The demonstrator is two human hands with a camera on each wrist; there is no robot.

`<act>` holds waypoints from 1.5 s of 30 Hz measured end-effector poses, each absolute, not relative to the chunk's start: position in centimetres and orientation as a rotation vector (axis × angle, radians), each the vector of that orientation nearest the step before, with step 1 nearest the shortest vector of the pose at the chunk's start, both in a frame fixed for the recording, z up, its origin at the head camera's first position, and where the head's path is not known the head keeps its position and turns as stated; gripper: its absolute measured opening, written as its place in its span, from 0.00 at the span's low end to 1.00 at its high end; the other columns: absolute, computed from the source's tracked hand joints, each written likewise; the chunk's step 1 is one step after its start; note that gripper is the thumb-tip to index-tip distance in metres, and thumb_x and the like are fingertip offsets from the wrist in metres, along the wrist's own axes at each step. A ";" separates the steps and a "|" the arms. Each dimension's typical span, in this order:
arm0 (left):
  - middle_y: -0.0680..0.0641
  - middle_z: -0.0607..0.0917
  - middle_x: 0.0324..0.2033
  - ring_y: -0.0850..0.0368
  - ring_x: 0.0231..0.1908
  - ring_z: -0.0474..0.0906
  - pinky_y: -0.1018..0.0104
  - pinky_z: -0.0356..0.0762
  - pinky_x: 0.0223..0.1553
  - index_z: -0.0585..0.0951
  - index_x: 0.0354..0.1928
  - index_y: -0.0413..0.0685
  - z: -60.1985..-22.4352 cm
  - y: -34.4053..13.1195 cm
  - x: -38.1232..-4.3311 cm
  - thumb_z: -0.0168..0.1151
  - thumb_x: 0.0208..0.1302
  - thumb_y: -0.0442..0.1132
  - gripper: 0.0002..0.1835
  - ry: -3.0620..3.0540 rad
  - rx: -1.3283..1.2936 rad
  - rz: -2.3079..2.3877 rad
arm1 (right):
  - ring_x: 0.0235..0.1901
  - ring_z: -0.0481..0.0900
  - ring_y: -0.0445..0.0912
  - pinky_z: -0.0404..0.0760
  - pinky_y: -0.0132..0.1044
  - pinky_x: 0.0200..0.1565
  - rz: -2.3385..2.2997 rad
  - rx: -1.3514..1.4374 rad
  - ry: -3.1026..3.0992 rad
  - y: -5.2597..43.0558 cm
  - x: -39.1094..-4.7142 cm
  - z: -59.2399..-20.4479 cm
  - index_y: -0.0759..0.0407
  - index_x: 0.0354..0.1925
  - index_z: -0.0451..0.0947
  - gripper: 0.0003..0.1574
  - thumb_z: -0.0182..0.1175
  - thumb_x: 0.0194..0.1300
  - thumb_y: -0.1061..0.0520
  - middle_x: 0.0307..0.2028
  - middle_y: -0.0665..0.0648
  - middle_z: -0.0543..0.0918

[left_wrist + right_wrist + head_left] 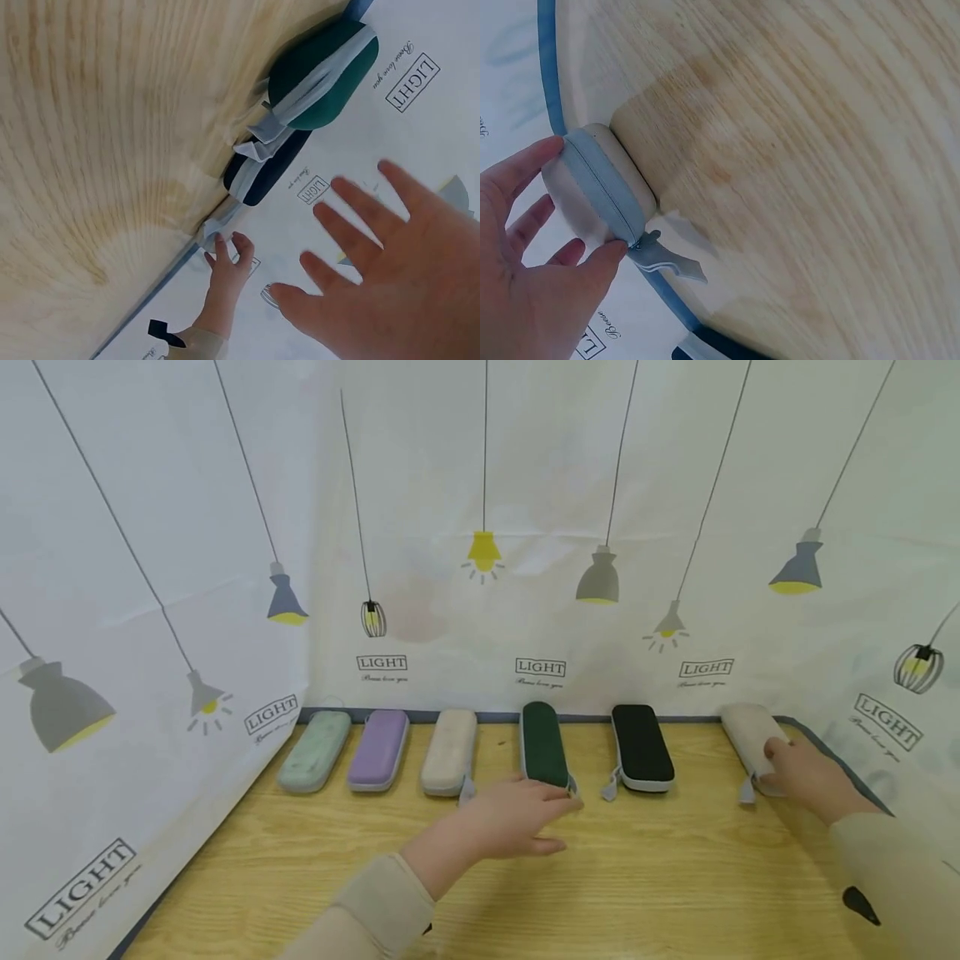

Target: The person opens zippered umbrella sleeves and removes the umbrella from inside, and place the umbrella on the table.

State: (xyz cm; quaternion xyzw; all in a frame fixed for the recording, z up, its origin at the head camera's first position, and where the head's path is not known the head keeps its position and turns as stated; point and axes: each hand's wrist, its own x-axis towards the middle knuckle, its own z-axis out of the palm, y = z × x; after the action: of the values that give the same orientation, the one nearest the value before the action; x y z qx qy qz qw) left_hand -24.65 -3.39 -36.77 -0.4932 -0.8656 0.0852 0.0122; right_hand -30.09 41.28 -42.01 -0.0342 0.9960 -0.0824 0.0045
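Observation:
At the right end of a row of zippered hard cases, my right hand (813, 781) grips a beige case (750, 733) across its near end. In the right wrist view, thumb and fingers hold opposite edges of this beige case (604, 187), beside its grey zipper band; a grey fabric pull (671, 264) hangs off it. My left hand (498, 818) is spread in front of a dark green case (543, 743), holding nothing. The left wrist view shows those splayed fingers apart from the green case (322, 75). A black case (642, 746) lies between the green and beige ones.
Mint (315, 750), purple (378, 750) and cream (450, 750) cases lie to the left on the wood-grain table (600, 893). A white sheet (450, 485) printed with lamps stands close behind the row and along both sides, with a blue edge at its base.

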 end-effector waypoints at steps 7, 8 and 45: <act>0.62 0.74 0.51 0.67 0.51 0.68 0.69 0.62 0.54 0.66 0.61 0.64 -36.9 -1.6 -24.6 0.42 0.65 0.59 0.24 -2.519 -1.633 0.339 | 0.28 0.70 0.56 0.69 0.47 0.25 -0.241 -0.048 3.109 41.8 -30.0 -41.8 0.71 0.39 0.67 0.23 0.59 0.49 0.55 0.32 0.68 0.68; 0.62 0.75 0.50 0.67 0.50 0.69 0.69 0.62 0.54 0.67 0.61 0.64 -36.8 -1.3 -24.4 0.42 0.65 0.59 0.24 -2.509 -1.643 0.342 | 0.28 0.69 0.56 0.69 0.47 0.25 -0.246 -0.036 3.102 42.0 -29.9 -41.8 0.71 0.38 0.67 0.24 0.60 0.50 0.53 0.32 0.69 0.67; 0.65 0.77 0.41 0.72 0.41 0.72 0.74 0.67 0.44 0.68 0.59 0.65 -37.7 0.7 -24.0 0.45 0.64 0.57 0.22 -2.509 -1.732 0.286 | 0.51 0.59 0.73 0.64 0.63 0.46 -0.486 -0.385 2.864 43.4 -26.9 -40.9 0.69 0.57 0.66 0.50 0.72 0.31 0.64 0.54 0.76 0.64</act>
State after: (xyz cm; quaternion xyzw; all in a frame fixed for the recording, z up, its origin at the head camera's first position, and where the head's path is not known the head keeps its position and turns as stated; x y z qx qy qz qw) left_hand -23.96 0.70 -37.72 -0.5651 -0.8187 0.0933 0.0397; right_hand -26.94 43.41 -40.92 -0.1308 0.9719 -0.1650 0.1053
